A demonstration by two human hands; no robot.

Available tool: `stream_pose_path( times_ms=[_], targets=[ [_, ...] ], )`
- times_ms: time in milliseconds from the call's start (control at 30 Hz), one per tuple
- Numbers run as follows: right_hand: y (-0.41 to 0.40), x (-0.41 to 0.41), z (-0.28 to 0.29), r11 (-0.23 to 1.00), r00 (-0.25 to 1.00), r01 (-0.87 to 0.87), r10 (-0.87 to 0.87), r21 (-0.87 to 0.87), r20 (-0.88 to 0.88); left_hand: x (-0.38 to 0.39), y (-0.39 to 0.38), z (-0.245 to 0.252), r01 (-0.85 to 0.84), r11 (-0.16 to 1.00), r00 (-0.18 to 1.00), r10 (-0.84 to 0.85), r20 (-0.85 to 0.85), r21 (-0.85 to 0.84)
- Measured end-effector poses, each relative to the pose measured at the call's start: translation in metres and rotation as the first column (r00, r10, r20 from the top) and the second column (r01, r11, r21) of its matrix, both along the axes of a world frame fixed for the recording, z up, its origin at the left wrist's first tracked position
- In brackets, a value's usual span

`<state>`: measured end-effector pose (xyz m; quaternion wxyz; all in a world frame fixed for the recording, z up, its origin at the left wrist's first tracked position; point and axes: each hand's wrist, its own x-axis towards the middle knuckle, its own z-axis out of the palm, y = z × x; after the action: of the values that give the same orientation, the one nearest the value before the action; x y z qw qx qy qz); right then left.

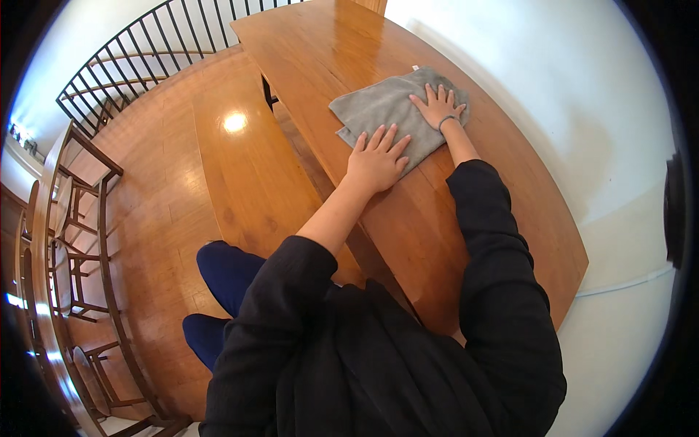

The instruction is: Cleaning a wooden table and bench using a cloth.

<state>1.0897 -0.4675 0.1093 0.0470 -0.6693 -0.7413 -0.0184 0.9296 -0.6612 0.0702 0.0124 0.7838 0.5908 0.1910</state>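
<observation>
A folded grey cloth point(382, 106) lies flat on a polished wooden table point(431, 229). My left hand point(378, 158) rests palm down on the cloth's near left edge, fingers apart. Farther right, my right hand point(438, 106) presses flat on the cloth near its right corner, its fingers spread; a dark band circles that wrist. Neither hand grips the cloth. A small white tag shows at the cloth's far edge.
A wooden bench point(256, 175) runs along the table's left side. The white wall point(546, 109) borders the table's right side. Black metal railing point(147, 49) stands at the far left, and wooden stools point(82, 273) sit by another table.
</observation>
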Motion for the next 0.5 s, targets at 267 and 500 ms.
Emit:
stream_pose_path(
  times_ms=[267,500],
  targets=[
    [-0.057,-0.023,0.05,0.956,0.954,0.175,-0.106,-0.234,0.281,-0.031,-0.024,0.042,0.032,0.976,0.999,-0.03,-0.013,0.214],
    [-0.226,-0.032,0.06,0.939,0.971,-0.175,0.214,-0.296,0.103,-0.052,-0.045,0.058,0.047,0.987,0.999,-0.044,-0.023,0.156]
  ],
)
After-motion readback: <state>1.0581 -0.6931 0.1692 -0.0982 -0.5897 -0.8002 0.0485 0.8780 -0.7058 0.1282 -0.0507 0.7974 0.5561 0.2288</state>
